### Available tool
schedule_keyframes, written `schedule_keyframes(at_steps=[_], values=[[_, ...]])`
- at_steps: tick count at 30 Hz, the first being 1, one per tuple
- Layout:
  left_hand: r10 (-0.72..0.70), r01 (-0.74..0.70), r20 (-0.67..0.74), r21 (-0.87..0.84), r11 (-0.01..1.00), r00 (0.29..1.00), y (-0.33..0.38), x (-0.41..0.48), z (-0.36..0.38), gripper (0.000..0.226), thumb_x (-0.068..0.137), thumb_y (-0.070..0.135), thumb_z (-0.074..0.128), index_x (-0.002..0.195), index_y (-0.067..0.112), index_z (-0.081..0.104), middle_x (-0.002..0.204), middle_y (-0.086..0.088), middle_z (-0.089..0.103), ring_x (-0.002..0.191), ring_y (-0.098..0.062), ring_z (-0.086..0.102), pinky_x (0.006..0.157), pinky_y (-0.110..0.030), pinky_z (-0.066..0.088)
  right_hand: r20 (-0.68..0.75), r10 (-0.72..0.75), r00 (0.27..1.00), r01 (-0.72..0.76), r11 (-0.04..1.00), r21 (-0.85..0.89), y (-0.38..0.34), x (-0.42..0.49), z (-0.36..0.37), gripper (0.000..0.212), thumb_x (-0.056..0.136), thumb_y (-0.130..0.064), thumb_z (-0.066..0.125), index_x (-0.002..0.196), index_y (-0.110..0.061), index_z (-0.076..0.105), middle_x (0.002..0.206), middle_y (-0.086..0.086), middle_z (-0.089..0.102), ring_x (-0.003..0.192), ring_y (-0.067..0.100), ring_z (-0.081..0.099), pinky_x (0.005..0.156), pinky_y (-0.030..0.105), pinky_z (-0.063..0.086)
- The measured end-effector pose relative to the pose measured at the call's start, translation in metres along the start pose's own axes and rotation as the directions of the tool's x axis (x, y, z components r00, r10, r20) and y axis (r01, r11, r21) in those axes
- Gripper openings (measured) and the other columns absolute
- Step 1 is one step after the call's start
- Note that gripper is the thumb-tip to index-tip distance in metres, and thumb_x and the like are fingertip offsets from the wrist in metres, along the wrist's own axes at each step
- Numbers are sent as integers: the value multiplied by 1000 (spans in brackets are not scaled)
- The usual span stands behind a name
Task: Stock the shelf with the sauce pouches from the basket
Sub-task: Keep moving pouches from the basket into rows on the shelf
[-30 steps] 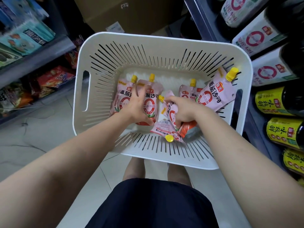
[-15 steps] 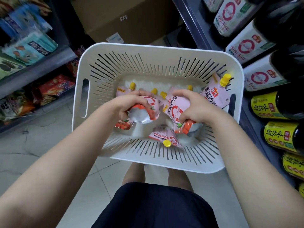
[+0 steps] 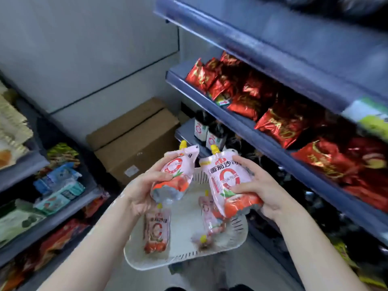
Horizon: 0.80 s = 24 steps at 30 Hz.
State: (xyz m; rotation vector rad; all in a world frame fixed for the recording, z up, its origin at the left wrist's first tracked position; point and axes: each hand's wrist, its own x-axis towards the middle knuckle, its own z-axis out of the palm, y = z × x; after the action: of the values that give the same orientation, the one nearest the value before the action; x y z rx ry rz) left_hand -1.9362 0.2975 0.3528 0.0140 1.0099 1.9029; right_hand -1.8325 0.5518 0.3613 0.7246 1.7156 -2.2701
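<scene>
Each of my hands holds a pink sauce pouch with a yellow cap, lifted above the white slotted basket [image 3: 235, 238]. My left hand [image 3: 142, 190] grips one pouch [image 3: 176, 173] from its left side. My right hand [image 3: 258, 185] grips the other pouch [image 3: 226, 181], label facing me, upright. Three more pouches lie in the basket: one at the left [image 3: 156, 229], one in the middle [image 3: 210, 217], one near the front rim [image 3: 202, 240]. The blue shelf [image 3: 262, 139] on the right runs just beyond the held pouches.
Red foil snack bags [image 3: 281, 124] fill the right shelf. Dark bottles with white labels [image 3: 210, 131] stand on a lower shelf behind the pouches. A cardboard box [image 3: 134, 139] sits on the floor ahead. Shelves with mixed packets [image 3: 58, 185] line the left side.
Both hands have lifted a pouch each out of the basket and raised them. My view has tilted up from the basket toward the shelves.
</scene>
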Motion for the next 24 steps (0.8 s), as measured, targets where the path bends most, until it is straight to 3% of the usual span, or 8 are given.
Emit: schedule_keyframes(at_steps=[5,9,11,14,17,19,20,24], values=[[70,-102,182,172,980,981,54,-26,69,95,40,14,92,129,15,60,125,-7,62,93,-23,67,72,-31,58,-178,-154,972,195,950,244,-51,-91,11,68,58,-8,77,123,-21,64,112,14,72,82,28,72,61,32,58],[38,-149,345,303,941,938,71,-37,146,100,35,13,94,128,18,60,123,-12,64,98,-29,66,75,-35,58,-288,-260,922,335,907,254,-84,-169,11,65,64,-9,76,126,-5,58,111,14,68,78,22,68,60,26,56],[14,-163,420,321,933,907,69,-43,191,94,31,12,94,121,20,65,118,-12,67,94,-28,68,71,-34,59,-349,-290,891,395,874,282,-96,-214,4,51,61,-8,73,111,-3,63,96,8,72,73,17,68,60,24,54],[-33,-178,540,335,925,841,57,-51,262,84,32,10,93,112,21,70,112,-12,70,88,-26,71,69,-31,58,-453,-310,836,478,818,320,-110,-284,-15,24,65,-5,66,84,-15,57,71,-2,69,58,10,65,52,20,50],[-88,-206,640,370,906,763,29,-59,337,88,35,10,93,118,20,66,118,-12,67,95,-27,70,73,-33,58,-607,-301,736,563,770,300,-112,-355,-46,29,82,2,64,105,-15,57,75,-2,64,59,12,64,51,22,48],[-121,-205,696,367,907,708,0,-65,387,90,36,10,92,121,19,64,122,-14,66,98,-30,69,74,-35,58,-684,-294,667,614,737,282,-106,-405,-71,53,83,1,65,133,-4,49,76,1,62,64,15,62,57,26,48],[-139,-203,720,367,908,680,-17,-67,411,90,37,9,91,122,19,64,123,-15,65,99,-31,68,75,-35,58,-713,-299,635,640,721,267,-102,-431,-85,58,81,1,66,135,-1,48,75,1,62,65,15,62,57,26,48],[-192,-235,772,404,884,606,-107,-83,507,85,44,-4,78,125,18,61,120,-14,65,97,-30,68,71,-34,58,-770,-361,527,702,695,155,-66,-537,-145,20,77,-4,66,94,-14,64,79,0,72,60,11,69,48,22,53]])
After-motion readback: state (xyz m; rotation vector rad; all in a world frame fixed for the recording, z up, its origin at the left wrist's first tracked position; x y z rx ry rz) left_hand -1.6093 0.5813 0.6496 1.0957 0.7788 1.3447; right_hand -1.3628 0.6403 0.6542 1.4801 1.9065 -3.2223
